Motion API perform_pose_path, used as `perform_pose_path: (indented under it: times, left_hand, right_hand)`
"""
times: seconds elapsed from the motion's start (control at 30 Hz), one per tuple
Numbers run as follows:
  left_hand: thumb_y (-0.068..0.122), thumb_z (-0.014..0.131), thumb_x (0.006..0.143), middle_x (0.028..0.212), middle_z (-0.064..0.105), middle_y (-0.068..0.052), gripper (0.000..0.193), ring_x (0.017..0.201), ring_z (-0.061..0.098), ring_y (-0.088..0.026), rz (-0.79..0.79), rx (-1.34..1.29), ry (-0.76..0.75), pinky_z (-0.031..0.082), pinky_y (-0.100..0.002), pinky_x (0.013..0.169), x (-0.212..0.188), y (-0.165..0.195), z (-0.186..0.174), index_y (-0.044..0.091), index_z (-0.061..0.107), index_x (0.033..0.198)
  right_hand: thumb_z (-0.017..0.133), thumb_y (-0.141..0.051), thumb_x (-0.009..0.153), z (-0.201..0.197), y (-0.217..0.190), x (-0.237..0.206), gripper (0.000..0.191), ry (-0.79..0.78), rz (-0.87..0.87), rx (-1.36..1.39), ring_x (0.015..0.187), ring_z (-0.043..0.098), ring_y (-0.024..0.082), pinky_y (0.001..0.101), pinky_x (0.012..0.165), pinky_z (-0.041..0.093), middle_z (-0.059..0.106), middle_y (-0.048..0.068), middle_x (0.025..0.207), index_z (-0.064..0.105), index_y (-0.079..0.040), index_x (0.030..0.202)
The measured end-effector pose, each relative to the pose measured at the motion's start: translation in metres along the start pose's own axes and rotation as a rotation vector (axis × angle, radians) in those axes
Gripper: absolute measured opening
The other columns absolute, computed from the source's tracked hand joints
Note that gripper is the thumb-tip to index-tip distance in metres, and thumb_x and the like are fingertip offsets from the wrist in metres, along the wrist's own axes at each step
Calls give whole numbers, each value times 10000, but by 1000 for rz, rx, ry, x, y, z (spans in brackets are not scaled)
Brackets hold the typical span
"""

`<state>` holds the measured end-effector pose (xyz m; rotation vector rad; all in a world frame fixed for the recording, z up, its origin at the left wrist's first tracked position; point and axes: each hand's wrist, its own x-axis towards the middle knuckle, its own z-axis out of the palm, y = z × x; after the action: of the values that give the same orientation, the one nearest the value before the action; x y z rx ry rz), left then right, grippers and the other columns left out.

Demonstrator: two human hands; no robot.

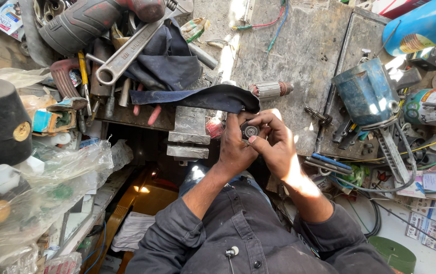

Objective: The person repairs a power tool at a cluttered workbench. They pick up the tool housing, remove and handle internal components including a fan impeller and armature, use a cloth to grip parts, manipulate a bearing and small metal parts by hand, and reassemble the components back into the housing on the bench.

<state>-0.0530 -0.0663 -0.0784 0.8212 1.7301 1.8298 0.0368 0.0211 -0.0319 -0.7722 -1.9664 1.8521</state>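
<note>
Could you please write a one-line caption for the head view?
Both hands, left hand and right hand, grip a small round metal part above a cluttered workbench.

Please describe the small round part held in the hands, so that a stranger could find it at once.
Start at the grey metal vise at the bench edge, under the dark cloth. Just right of it, the left hand and right hand meet around a small round metal bearing. Unlike the loose tools around, it is a dark ring with a shiny centre, pinched between fingertips.

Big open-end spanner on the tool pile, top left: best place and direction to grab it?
Grip the spanner mid-shank, coming from above. The flat shank lies diagonally on top of the pile with its middle exposed; the ring end sits among tools, and the far end runs under the red-and-grey power tool.
</note>
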Motion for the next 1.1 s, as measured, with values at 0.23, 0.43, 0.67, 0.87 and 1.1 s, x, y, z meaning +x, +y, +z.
perform_pose_path:
  times: [0.23, 0.43, 0.67, 0.87, 1.1]
  left_hand:
    - [114, 755, 905, 1052, 691, -119, 506, 947, 738, -286, -15, -43, -16, 573, -384, 794, -3, -3, 1, 19, 393, 1246]
    - [107, 773, 905, 1032, 678, -143, 495, 944, 704, -303, 61, 24, 19, 542, -403, 806, -6, -7, 1, 2, 401, 1214]
    - [84, 761, 918, 1052, 683, -134, 480, 955, 714, -271, 51, 12, 22, 551, -377, 801, -7, -2, 0, -4, 421, 1244]
    - [110, 789, 921, 1052, 692, -124, 506, 953, 731, -241, 34, 14, 9, 574, -344, 812, -6, 2, 2, 13, 444, 1278]
    - [145, 767, 938, 1101, 705, -130, 535, 968, 746, -273, 45, -23, -4, 581, -364, 799, -5, 2, 0, 9, 411, 1314]
  right_hand:
    - [667, -16, 826, 4, -1, 3, 216, 34, 54, -106, 857, 460, 47, 197, 765, 386, 480, 0, 1098, 692, -28, 1041]
    - [711, -39, 876, 17, 0, 5, 86, 120, 38, -169, 780, 424, 32, 189, 690, 355, 480, -16, 1030, 707, -22, 960]
    - [573, -78, 1045, 4, 2, 10, 135, 225, 162, 65, 902, 595, 79, 227, 842, 487, 651, 32, 1000, 702, -42, 1059]
    - [552, -38, 1047, -17, 3, 4, 122, 259, -60, 54, 959, 627, 128, 288, 897, 515, 658, 60, 1033, 663, 0, 1084]
    - [870, -200, 781, -8, -37, -6, 430, 51, -411, -690, 981, 625, 256, 337, 868, 496, 646, 124, 1079, 696, -23, 1132]
